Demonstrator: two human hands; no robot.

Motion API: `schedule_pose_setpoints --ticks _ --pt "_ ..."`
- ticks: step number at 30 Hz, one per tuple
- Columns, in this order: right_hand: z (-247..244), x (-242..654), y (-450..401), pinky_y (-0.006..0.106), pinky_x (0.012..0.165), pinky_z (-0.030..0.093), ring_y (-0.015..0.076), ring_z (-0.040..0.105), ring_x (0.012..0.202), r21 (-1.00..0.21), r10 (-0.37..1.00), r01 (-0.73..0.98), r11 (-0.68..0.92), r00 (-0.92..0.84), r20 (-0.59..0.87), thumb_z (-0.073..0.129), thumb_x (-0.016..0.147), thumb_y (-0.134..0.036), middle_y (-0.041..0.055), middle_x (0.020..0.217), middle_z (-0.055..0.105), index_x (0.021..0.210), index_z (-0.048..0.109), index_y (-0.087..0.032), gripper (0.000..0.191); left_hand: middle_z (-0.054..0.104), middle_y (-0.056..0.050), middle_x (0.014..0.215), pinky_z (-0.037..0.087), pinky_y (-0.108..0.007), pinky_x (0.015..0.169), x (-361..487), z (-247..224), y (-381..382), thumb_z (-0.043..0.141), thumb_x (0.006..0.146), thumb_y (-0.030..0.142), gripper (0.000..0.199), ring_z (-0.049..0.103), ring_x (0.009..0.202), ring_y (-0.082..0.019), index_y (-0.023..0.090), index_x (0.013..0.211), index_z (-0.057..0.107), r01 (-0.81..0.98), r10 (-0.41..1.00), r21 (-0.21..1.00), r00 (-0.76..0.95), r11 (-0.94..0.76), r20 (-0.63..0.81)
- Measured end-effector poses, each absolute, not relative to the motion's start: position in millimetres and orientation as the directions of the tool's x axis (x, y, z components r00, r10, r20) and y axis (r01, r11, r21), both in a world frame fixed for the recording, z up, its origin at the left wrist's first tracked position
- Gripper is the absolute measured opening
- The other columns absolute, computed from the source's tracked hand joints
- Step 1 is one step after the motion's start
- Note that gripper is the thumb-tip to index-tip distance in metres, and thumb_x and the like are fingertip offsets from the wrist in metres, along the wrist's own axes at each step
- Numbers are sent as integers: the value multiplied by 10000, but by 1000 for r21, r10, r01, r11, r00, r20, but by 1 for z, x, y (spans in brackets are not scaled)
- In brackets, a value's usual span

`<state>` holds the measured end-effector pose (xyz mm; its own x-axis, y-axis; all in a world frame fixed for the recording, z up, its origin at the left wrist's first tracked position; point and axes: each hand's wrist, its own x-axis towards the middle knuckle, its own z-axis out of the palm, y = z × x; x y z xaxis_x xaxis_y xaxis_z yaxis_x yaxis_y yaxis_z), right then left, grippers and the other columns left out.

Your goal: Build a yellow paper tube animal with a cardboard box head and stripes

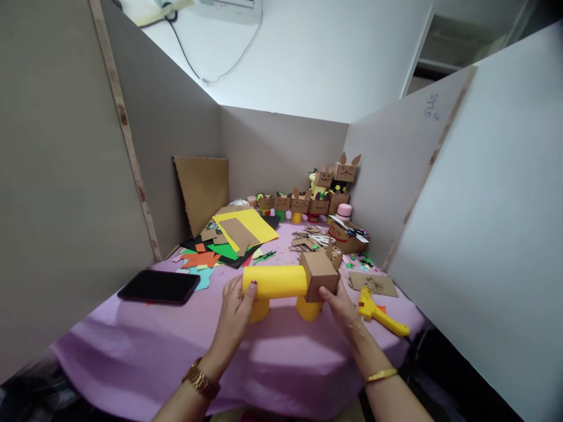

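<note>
A paper animal figure stands near the front of the table, with a yellow paper tube body (275,281), short yellow tube legs (309,308) and a brown cardboard box head (323,275) bearing pointed ears. My left hand (237,299) grips the body's left end, thumb in front and fingers mostly hidden behind. At the other end, my right hand (341,302) is closed on the box head, its thumb pressed to the lower front edge. Right of that hand lies a yellow glue gun (382,312).
A black phone (159,287) lies at left. Behind it are coloured paper scraps (200,259) and a yellow sheet (259,225). Several finished box-headed figures (300,205) line the back. Scissors rest in a cardboard box (347,237). Partition panels (281,140) enclose the table.
</note>
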<state>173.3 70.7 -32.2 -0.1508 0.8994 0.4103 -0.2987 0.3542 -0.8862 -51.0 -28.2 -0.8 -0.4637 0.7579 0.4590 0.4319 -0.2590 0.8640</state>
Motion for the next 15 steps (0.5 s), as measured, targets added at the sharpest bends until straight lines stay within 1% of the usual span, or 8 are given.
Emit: schedule_pose_setpoints --ticks 2,4,7,10,12,15 --pt "-35 173 72 496 920 477 313 631 1060 -884 904 -325 337 -149 400 798 621 -448 108 1146 698 1222 547 -235 685 596 -101 1111 326 -456 1045 -49 -1 -27 453 833 487 388 469 1139 -282 198 1022 631 456 755 850 -451 -264 477" --pt "-35 173 70 495 909 482 318 636 1041 -876 908 -360 322 -144 393 813 603 -438 106 1116 712 1158 595 -231 631 589 -101 1119 330 -456 1047 -47 1 -29 430 850 489 398 464 1148 -277 203 1052 619 475 752 836 -434 -277 496" --pt "-32 176 61 487 920 476 317 628 1050 -856 915 -424 297 -131 382 816 596 -447 100 1109 716 1136 623 -229 613 567 -104 1164 320 -466 1062 -40 10 -40 413 872 480 403 450 1174 -268 205 1107 590 492 752 816 -402 -304 523" --pt "-30 183 48 445 937 468 288 617 1077 -823 925 -497 276 -95 368 822 593 -452 73 1136 710 1153 627 -262 623 531 -116 1227 299 -485 1083 -28 21 -61 425 887 450 381 410 1229 -264 197 1141 553 531 747 777 -351 -338 564" --pt "-30 190 40 417 929 472 267 617 1082 -796 931 -541 272 -63 361 823 583 -476 49 1149 709 1145 635 -299 619 485 -137 1288 339 -480 1061 -16 27 -76 422 904 404 364 377 1268 -263 185 1183 504 644 710 676 -282 -358 645" --pt "-34 200 28 418 903 486 262 639 1043 -765 934 -583 274 -28 356 796 578 -558 27 1128 725 1097 664 -343 578 429 -141 1350 357 -454 1048 6 34 -95 451 905 329 389 325 1311 -264 200 1270 410 782 617 465 -135 -415 776"
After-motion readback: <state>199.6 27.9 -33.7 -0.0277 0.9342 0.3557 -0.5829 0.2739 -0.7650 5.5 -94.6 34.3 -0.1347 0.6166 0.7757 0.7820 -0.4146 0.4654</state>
